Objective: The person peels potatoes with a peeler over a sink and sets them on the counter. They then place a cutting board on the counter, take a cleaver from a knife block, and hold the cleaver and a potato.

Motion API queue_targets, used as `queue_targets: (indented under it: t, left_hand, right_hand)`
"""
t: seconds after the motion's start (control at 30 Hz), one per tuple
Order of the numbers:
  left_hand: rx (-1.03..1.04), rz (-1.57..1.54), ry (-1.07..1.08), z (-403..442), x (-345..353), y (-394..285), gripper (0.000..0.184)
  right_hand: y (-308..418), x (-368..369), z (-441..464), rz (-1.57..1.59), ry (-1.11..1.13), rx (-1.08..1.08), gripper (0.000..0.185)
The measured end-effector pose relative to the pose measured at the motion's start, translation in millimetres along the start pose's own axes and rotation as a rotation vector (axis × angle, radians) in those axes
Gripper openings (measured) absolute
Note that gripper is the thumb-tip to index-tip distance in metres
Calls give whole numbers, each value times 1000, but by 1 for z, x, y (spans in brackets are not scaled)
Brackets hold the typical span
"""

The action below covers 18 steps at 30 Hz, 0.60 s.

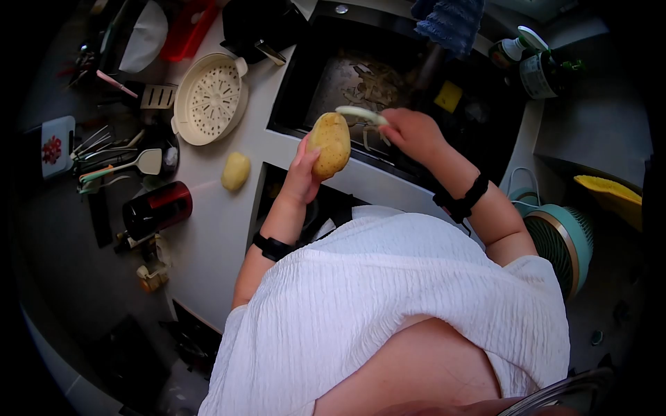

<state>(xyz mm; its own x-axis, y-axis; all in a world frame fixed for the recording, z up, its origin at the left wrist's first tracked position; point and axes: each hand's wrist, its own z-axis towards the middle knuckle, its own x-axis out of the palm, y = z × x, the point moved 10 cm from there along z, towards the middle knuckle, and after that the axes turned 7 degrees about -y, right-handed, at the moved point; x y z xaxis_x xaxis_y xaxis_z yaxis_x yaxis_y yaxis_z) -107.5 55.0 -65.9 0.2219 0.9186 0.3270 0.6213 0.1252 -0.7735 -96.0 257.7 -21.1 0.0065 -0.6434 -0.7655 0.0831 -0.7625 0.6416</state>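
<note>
Head view, large yellow-brown oval potato: held nearly upright at the near edge of the black sink, likely so scraps drop in.
Left hand: grip closed around the potato's lower left — upper end bare, probably leaving room for the tool.
Right hand: grip closed on a curved white-handled tool, tip beside the potato's top; contact unclear.
Sink: brownish peelings inside.
White worktop: smaller pale-yellow potato, apart from both hands.

Pale countertop under dim, uneven light
</note>
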Motion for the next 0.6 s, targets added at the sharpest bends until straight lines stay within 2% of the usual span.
queue_targets:
  t: [0.1,0.2,0.3,0.5,0.6]
  left_hand:
    - [-76,-64,27,1,-4,6,67]
    - [-114,-56,54,0,0,10,69]
    - [-84,-1,1,-3,1,7,69]
    - [-41,-17,92,-4,10,3,72]
    - [-43,-19,83,-3,8,2,72]
  right_hand:
    - [41,22,-17,67,114,-118,26]
    - [59,35,-26,60,191,-142,24]
    - [57,35,-26,15,160,-193,27]
    - [50,40,-19,-19,242,-273,30]
    - [37,40,-13,-12,205,-282,30]
